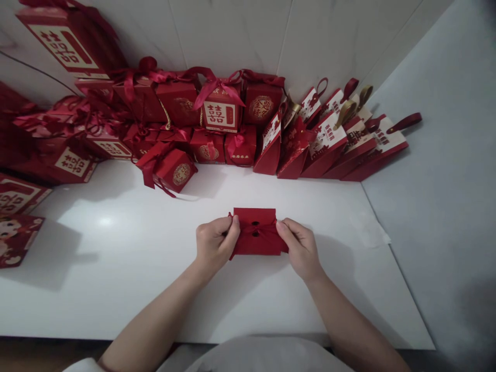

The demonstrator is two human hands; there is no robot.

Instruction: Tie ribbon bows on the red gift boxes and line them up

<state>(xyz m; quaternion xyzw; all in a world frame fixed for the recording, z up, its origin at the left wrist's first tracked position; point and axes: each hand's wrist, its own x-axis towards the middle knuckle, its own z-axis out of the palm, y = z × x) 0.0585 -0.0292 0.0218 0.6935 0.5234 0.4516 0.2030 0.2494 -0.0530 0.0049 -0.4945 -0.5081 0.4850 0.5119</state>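
Note:
A red gift box point(258, 248) is on the white table in front of me, with two dark round holes in its top. A red ribbon point(265, 228) is gathered between the holes and runs taut out to both sides. My left hand point(216, 238) is closed at the box's left edge, thumb on top, pinching one end of the ribbon. At the right edge my right hand point(300, 243) is closed on the other end. The fingers hide most of both ribbon ends. A small red tip of cord or ribbon shows above my left thumb.
Behind, red gift boxes point(220, 111) with ribbon bows stand stacked along the wall point(240, 36). One ribboned box point(176, 170) sits forward of them. Slanted red boxes point(325, 139) with loops stand at the back right. A patterned box point(19, 240) lies at the table's left.

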